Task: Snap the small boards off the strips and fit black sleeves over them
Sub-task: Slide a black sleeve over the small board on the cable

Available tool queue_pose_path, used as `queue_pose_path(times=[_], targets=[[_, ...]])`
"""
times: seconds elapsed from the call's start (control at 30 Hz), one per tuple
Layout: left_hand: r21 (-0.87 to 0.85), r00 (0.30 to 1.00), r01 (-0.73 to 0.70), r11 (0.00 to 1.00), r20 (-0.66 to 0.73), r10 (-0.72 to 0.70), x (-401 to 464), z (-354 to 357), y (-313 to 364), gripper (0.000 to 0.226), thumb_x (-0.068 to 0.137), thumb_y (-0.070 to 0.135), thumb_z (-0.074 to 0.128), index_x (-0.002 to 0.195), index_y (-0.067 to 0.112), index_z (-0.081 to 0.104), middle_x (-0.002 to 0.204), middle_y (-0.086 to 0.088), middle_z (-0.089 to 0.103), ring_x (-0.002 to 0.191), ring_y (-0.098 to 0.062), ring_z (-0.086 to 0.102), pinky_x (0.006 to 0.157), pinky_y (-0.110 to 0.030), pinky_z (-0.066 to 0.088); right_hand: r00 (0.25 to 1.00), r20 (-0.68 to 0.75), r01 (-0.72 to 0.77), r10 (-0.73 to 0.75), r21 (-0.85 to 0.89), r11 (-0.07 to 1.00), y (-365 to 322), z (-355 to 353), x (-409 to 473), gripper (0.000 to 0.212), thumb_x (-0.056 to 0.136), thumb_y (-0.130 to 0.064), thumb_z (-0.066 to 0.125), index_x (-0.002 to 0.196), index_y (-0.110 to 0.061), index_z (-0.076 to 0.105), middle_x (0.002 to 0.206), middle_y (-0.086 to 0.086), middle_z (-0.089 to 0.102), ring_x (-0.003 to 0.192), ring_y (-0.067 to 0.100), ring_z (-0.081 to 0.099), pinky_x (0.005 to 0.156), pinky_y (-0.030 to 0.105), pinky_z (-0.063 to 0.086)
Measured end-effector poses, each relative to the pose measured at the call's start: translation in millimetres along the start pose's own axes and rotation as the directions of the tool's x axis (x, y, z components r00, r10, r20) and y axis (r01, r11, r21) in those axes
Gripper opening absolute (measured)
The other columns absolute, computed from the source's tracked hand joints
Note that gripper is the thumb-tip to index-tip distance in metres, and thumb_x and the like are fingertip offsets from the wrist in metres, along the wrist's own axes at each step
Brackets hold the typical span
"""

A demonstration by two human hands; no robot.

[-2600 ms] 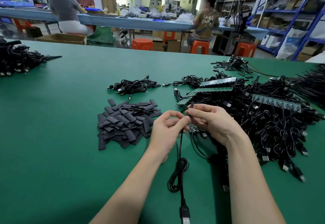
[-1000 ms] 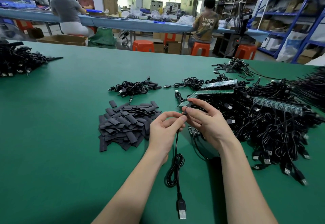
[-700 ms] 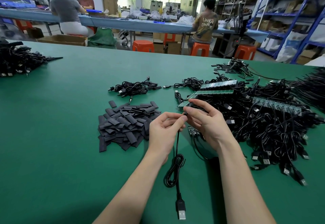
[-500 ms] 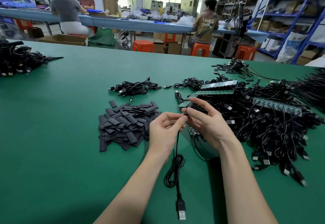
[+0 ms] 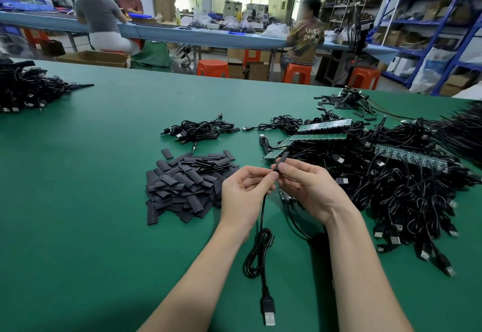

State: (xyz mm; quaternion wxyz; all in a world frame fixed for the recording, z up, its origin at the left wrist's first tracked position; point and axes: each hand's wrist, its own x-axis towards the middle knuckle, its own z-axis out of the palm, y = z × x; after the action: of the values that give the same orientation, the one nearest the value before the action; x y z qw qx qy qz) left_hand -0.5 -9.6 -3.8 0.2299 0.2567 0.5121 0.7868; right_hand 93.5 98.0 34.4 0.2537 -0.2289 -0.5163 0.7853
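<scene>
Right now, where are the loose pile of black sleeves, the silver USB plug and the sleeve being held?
pile of black sleeves (image 5: pixel 186 185), head view, pile's middle.
USB plug (image 5: pixel 269 318), head view, metal tip.
held sleeve (image 5: pixel 281 161), head view, upper end.

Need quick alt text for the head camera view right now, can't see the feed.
Both hands meet over a green table: the right hand pinches a black sleeve, the left hand pinches the cable below it. Loose sleeves lie left, tangled cables with green board strips right.

since the earliest picture both hands have risen a little off the surface (image 5: pixel 78 201), lifting the cable (image 5: pixel 261 227) so its usb plug (image 5: pixel 268 311) lies further up. the black sleeve (image 5: pixel 280 163) now stands upright at the right hand (image 5: pixel 310 188) fingertips, and the left hand (image 5: pixel 245 196) pinches just below it.
</scene>
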Motion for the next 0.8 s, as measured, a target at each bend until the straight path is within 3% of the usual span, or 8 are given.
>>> queue_pose_path(times=[0.43,0.67,0.8], targets=[[0.013,1.0,-0.027,1.0,0.001,0.027,-1.6,-0.2,0.7,0.008,0.082,0.003,0.08,0.084,0.008,0.075,0.073,-0.007,0.076,0.066,-0.011,0.068,0.067,-0.018,0.053,0.999,0.03,-0.025,0.026,-0.025,0.999,-3.0,-0.8,-2.6,0.026,0.074,-0.011,0.074,0.099,-0.001,0.072,0.084,0.007,0.077,0.068,0.01,0.071,0.068,0.02,0.058],[0.03,0.999,-0.047,0.998,0.007,0.046,-1.7,-0.6,-1.0,0.006,0.083,0.001,0.079,0.085,0.005,0.074,0.074,-0.008,0.076,0.066,-0.012,0.068,0.067,-0.019,0.054,0.998,0.05,-0.046,0.047,-0.028,0.999,-3.6,-1.6,-3.6,0.01,0.072,-0.012,0.076,0.08,-0.009,0.081,0.084,0.008,0.077,0.069,0.011,0.072,0.069,0.019,0.059],[0.022,0.998,-0.055,0.998,-0.005,0.055,-0.4,-0.5,-1.1,0.008,0.083,0.0,0.079,0.088,0.002,0.073,0.081,-0.008,0.078,0.069,-0.011,0.07,0.068,-0.018,0.054,0.999,0.023,-0.043,0.044,-0.028,0.999,0.0,2.1,-2.5,0.027,0.072,-0.017,0.077,0.097,-0.006,0.076,0.091,0.008,0.077,0.073,0.013,0.071,0.069,0.021,0.059]])
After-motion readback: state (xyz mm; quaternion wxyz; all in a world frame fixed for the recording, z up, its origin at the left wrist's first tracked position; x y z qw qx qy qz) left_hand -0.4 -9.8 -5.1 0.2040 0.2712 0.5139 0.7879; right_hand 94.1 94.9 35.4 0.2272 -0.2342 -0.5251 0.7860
